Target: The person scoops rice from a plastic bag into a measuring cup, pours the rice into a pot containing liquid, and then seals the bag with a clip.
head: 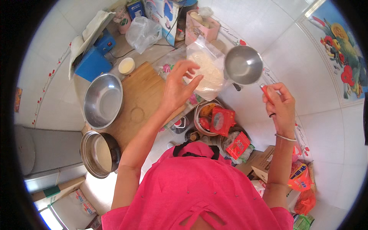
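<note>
My right hand grips the red handle of a round metal ladle or strainer. Its bowl is raised beside the tiled wall; whether it is solid or mesh I cannot tell. My left hand is held with fingers apart and nothing in it, overlapping the left edge of a clear plastic bag of pale flour-like powder. A wooden board lies left of the bag. On the board's left side stand a wide stainless steel bowl and a steel pot with something pale inside.
A small white dish sits at the board's far corner. Behind are a crumpled plastic bag, a blue device and a pink box. Below the counter, a bucket holds red packages; cardboard boxes stand to the right.
</note>
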A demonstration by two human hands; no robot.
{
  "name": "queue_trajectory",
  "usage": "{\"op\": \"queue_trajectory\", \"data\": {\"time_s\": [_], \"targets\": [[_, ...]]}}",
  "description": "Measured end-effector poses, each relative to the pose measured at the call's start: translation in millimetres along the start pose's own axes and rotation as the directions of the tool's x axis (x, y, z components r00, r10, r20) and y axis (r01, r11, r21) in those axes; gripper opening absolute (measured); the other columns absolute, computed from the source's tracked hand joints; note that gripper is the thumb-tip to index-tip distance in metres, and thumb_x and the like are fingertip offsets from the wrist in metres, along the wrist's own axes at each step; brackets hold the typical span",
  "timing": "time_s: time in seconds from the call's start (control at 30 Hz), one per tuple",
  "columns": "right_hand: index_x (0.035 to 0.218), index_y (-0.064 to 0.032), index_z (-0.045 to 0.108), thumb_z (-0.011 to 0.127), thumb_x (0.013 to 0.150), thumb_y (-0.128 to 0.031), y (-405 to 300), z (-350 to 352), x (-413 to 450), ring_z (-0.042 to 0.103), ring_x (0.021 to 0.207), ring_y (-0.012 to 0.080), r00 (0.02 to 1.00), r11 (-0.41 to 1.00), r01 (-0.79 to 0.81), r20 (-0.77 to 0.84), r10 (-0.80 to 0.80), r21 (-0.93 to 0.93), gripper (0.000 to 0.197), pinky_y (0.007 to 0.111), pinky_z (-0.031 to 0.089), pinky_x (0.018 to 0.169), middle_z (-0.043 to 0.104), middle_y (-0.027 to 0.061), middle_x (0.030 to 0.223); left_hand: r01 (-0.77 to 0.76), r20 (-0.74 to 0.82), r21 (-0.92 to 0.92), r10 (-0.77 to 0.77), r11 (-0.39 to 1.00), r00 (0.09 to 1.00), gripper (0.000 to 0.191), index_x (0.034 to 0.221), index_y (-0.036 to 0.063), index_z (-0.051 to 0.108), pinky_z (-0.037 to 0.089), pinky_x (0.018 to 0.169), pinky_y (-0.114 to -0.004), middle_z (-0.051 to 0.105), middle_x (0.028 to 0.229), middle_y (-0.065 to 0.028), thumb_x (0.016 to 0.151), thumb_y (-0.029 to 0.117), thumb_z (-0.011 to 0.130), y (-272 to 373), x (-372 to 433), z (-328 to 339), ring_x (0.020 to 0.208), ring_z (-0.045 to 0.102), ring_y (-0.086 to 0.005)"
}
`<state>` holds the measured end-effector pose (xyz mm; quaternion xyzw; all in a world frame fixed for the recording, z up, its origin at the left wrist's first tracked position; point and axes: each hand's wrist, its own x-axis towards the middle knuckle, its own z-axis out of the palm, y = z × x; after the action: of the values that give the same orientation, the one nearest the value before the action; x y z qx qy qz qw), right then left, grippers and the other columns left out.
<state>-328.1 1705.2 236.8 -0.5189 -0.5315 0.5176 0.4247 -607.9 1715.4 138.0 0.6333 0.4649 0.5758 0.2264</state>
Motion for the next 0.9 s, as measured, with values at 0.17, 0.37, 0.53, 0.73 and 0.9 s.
{"op": "queue_trajectory", "data": {"time_s": [0.17,0.37,0.53,0.73,0.9], "targets": [[0.089,-0.0038,0.059,0.061,0.089,-0.019,7.0,-26.3,13.5,0.037,0.048,0.0014,0.991,0.991,0.043,-0.119,-0.058,-0.128,0.016,0.018,0.026,0.042,0.058,0.0033,0.068,-0.084,0.060,0.179,0.075,0.980,0.995,0.034,0.107,0.0062,0.058,0.049,0.075,-0.030,0.056,0.101,-0.0107,0.076,0.008,0.072,18.0,39.6,43.7,0.086,0.058,-0.0234],[0.084,-0.0037,0.059,0.062,0.087,-0.019,24.5,-9.7,43.5,0.043,0.049,0.0045,0.982,0.919,0.137,-0.074,-0.176,-0.369,0.016,0.022,0.033,0.045,0.059,0.0023,0.062,-0.197,0.161,0.438,0.139,0.877,0.977,0.034,0.104,0.0030,0.058,0.049,0.072,-0.036,0.058,0.097,-0.0148,0.076,0.016,0.073,-20.8,64.0,64.0,0.084,0.060,-0.0303],[0.084,-0.0033,0.058,0.063,0.087,-0.018,34.5,1.4,60.3,0.048,0.051,0.0079,0.941,0.817,0.302,0.018,-0.337,-0.491,0.016,0.026,0.038,0.049,0.058,0.0058,0.058,-0.075,0.052,0.347,0.060,0.935,0.997,0.025,0.090,-0.0017,0.062,0.049,0.068,-0.042,0.061,0.086,-0.0196,0.077,0.018,0.070,-32.7,75.8,52.7,0.076,0.061,-0.0347],[0.085,-0.0023,0.054,0.060,0.087,-0.014,26.7,14.7,63.3,0.057,0.056,0.0316,0.882,0.605,0.468,0.300,-0.364,-0.644,0.013,0.039,0.044,0.054,0.060,0.0154,0.064,0.043,-0.005,0.326,-0.044,0.944,0.999,0.025,0.087,-0.0032,0.064,0.048,0.064,-0.041,0.063,0.079,-0.0212,0.078,0.019,0.069,-30.4,79.6,45.8,0.069,0.061,-0.0349],[0.091,-0.0033,0.052,0.057,0.085,-0.012,40.6,23.5,81.9,0.060,0.068,0.0381,0.823,0.391,0.566,0.469,-0.321,-0.726,0.011,0.046,0.047,0.060,0.060,0.0184,0.070,0.087,-0.025,0.278,-0.083,0.957,0.996,0.026,0.088,-0.0038,0.064,0.048,0.064,-0.041,0.064,0.080,-0.0221,0.078,0.020,0.069,-31.8,83.2,47.5,0.070,0.062,-0.0349]]}}
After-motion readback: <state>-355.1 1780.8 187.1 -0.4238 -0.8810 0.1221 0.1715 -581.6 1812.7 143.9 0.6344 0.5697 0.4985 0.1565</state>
